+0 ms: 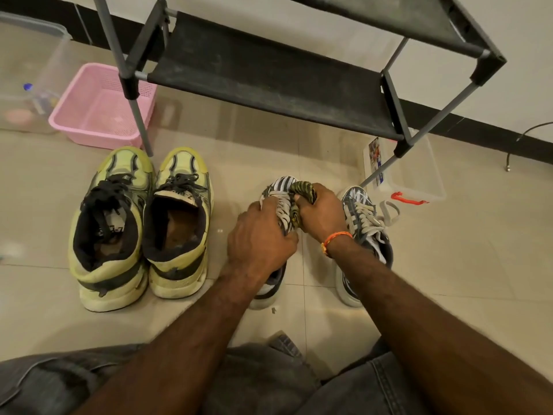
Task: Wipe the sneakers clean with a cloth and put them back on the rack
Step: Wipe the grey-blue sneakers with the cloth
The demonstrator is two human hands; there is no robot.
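Note:
Two pairs of sneakers stand on the tiled floor in front of the black shoe rack (pixel 269 76). The yellow pair, left shoe (pixel 110 229) and right shoe (pixel 179 223), sits at the left, untouched. My left hand (pixel 260 238) grips the grey-and-white striped sneaker (pixel 282 182) over its laces and collar. My right hand (pixel 321 211) presses a bunched olive cloth (pixel 303 190) against that shoe's top, near the toe. Its partner, a grey-and-white sneaker (pixel 363 217), stands just right of my right wrist, partly hidden by the forearm.
A pink plastic basket (pixel 98 115) sits at the rack's left leg, with a clear bin (pixel 30 79) further left. A clear lidded box with a red clip (pixel 410 175) stands under the rack's right corner. A cable (pixel 520 139) hangs by the wall.

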